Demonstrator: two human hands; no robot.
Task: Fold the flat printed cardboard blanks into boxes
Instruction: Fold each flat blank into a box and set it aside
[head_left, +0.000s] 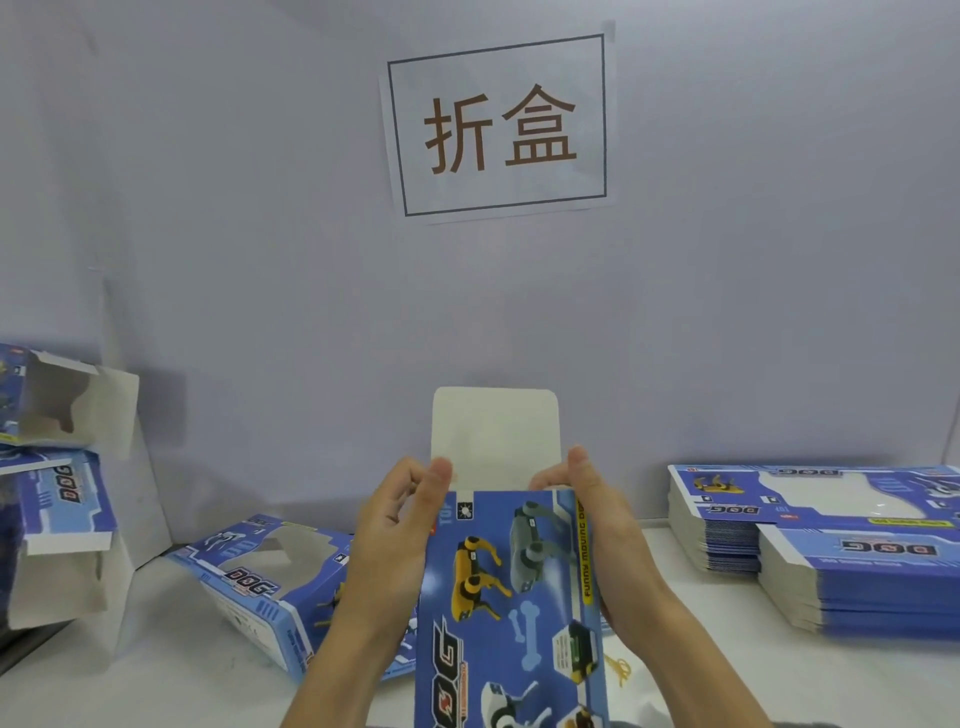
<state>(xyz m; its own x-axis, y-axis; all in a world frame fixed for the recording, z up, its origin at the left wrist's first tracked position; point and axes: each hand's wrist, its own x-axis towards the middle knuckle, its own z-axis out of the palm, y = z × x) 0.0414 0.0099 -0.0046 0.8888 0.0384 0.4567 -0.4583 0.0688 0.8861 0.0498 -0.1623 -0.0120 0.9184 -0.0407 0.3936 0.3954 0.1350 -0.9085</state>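
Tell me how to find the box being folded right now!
Look under the wall sign, in the middle. The box is upright between the left hand and right hand. Only it is held, with a plain white flap sticking up.

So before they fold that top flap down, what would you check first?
1. Both hands on the box: ok. The left hand and right hand grip its two sides near the top.
2. Top flap free to fold: ok. It stands upright, plain side facing us, nothing on it.
3. Fingers clear of the fold line: not ok. Fingertips of both hands sit at the flap's base.
4. Box body squared up: cannot tell. Only the printed face shows.
5. Bottom end closed: cannot tell, it is out of frame.
6. More blanks ready: ok. A stack lies on the table to the right.
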